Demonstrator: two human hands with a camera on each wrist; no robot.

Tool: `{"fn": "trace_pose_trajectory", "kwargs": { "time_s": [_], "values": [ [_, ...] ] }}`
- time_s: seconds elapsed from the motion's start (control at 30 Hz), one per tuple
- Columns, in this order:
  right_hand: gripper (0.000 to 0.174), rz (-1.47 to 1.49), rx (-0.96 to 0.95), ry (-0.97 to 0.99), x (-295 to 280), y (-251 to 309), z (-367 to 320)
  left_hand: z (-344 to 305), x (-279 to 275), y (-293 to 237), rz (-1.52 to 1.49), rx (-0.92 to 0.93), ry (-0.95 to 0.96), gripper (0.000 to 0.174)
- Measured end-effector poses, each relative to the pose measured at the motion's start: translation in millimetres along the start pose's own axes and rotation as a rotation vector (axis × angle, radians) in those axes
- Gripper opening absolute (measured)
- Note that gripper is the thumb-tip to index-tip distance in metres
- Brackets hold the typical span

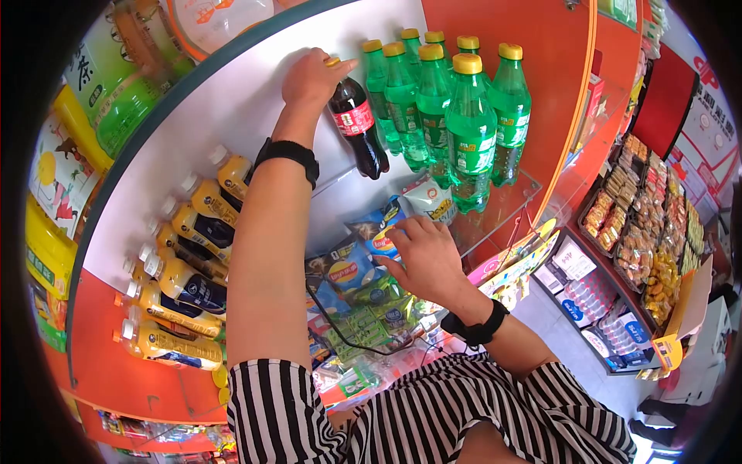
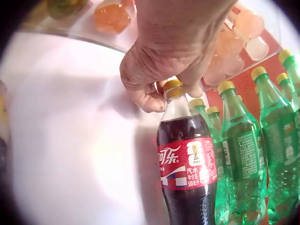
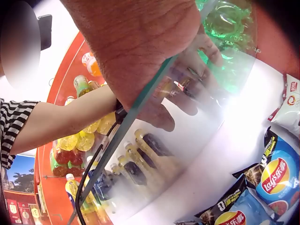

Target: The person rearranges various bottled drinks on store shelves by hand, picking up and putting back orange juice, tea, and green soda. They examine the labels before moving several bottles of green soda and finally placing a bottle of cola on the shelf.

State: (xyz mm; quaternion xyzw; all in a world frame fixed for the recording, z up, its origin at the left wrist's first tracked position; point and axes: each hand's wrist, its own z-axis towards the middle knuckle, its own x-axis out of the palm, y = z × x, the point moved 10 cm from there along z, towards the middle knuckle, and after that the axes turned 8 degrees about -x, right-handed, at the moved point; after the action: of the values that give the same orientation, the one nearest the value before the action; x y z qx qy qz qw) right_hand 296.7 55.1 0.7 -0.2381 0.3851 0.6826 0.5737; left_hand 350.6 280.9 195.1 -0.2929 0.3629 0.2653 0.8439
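My left hand point(image 1: 308, 80) pinches the yellow cap of a cola bottle point(image 1: 357, 127) between thumb and fingers. In the left wrist view the bottle point(image 2: 187, 161) is nearly upright, dark, with a red label. Close beside it stand green soda bottles point(image 1: 471, 124) with yellow caps. My right hand point(image 1: 427, 259) is lower down at the glass shelf point(image 1: 495, 220), its fingers loosely spread and holding nothing. Below it in the head view lie Lay's chip bags point(image 1: 348, 267). The right wrist view shows that hand point(image 3: 145, 51) at the glass edge point(image 3: 145, 96).
Orange-yellow drink bottles point(image 1: 193, 286) stand along the left side of the shelf. A curved dark shelf edge point(image 1: 127, 151) runs round the upper left. A black cable point(image 1: 340, 332) hangs in front of the snacks. To the right is a stand of packaged food point(image 1: 638, 209).
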Motion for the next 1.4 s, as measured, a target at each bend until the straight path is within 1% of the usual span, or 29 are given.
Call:
{"fn": "trace_pose_trajectory", "kwargs": {
  "time_s": [0.07, 0.1, 0.17, 0.2, 0.27, 0.3, 0.37, 0.4, 0.47, 0.5, 0.57, 0.7, 0.8, 0.87, 0.9, 0.97, 1.1, 1.17, 1.2, 1.23, 1.27, 1.3, 1.33, 1.37, 1.4],
  "values": [
    [0.034, 0.004, -0.002, -0.002, -1, 0, 0, 1, 1, -6, -0.115, 0.118, -0.032, 0.053],
    [0.034, 0.006, -0.003, -0.004, 0, 0, 0, 5, 4, 0, -0.112, 0.119, -0.034, 0.053],
    [0.035, -0.006, -0.003, 0.003, 1, -1, -1, 8, 9, -8, -0.238, 0.296, 0.024, 0.048],
    [0.035, -0.004, -0.004, 0.003, 1, 0, -1, 9, 8, -7, -0.236, 0.295, 0.024, 0.048],
    [0.035, 0.000, -0.005, 0.008, 1, 0, 0, 11, 15, -5, -0.261, 0.300, 0.141, 0.046],
    [0.035, 0.001, -0.010, 0.009, 1, 1, 0, 9, 10, -8, -0.260, 0.296, 0.138, 0.046],
    [0.035, 0.001, -0.013, 0.001, 0, 1, 0, 6, 7, -2, -0.019, 0.102, 0.136, 0.049],
    [0.035, 0.000, -0.014, 0.001, 0, 1, 0, 1, 4, -6, -0.019, 0.102, 0.135, 0.049],
    [0.035, -0.013, -0.012, -0.004, 1, 0, -1, -7, -12, -7, 0.119, 0.037, 0.006, 0.059],
    [0.035, -0.012, -0.010, -0.004, 2, 0, -1, -7, -13, -10, 0.120, 0.038, 0.008, 0.059],
    [0.035, -0.002, -0.016, -0.017, 2, -1, -1, -7, -11, -6, 0.167, -0.041, 0.042, 0.067],
    [0.035, 0.005, -0.015, -0.008, 1, 0, -1, -7, -9, -9, 0.177, 0.014, 0.021, 0.068],
    [0.035, -0.013, -0.024, -0.030, -1, 0, -1, -4, -5, -3, 0.112, -0.010, 0.021, 0.065],
    [0.035, -0.014, -0.018, -0.015, 0, 0, -1, 1, 0, -4, -0.060, 0.157, 0.010, 0.053],
    [0.035, -0.013, -0.020, -0.016, 0, 0, 0, 4, 1, -2, -0.059, 0.156, 0.008, 0.053],
    [0.035, 0.000, -0.023, -0.025, -1, 1, 0, 7, 13, 0, -0.103, 0.171, 0.130, 0.043],
    [0.035, 0.017, -0.022, -0.016, -2, 1, 1, 4, 11, -3, -0.069, 0.119, 0.118, 0.039],
    [0.035, -0.006, -0.026, -0.030, -2, 0, 0, 1, 10, -4, -0.040, 0.109, 0.057, 0.038],
    [0.035, 0.007, -0.053, -0.029, -2, 2, 1, 1, 6, -7, -0.075, 0.147, -0.029, 0.033],
    [0.035, -0.012, -0.030, -0.028, -3, -1, 0, 3, 11, -6, -0.065, 0.152, -0.039, 0.032],
    [0.035, -0.022, -0.026, -0.026, -2, -1, 1, 9, 23, -5, -0.051, 0.150, 0.022, 0.028],
    [0.036, -0.022, -0.035, -0.065, -3, 1, 1, 12, 26, -2, -0.138, 0.243, -0.143, 0.025],
    [0.037, -0.033, -0.031, -0.061, -1, -1, 1, 6, 20, -4, -0.098, 0.136, -0.138, 0.022],
    [0.036, -0.029, -0.050, -0.061, -1, 1, 3, 7, 21, -4, -0.066, 0.122, -0.146, 0.022],
    [0.035, -0.055, -0.094, -0.114, -2, 5, 2, 4, 16, -3, -0.069, 0.142, -0.247, 0.025]
  ]
}}
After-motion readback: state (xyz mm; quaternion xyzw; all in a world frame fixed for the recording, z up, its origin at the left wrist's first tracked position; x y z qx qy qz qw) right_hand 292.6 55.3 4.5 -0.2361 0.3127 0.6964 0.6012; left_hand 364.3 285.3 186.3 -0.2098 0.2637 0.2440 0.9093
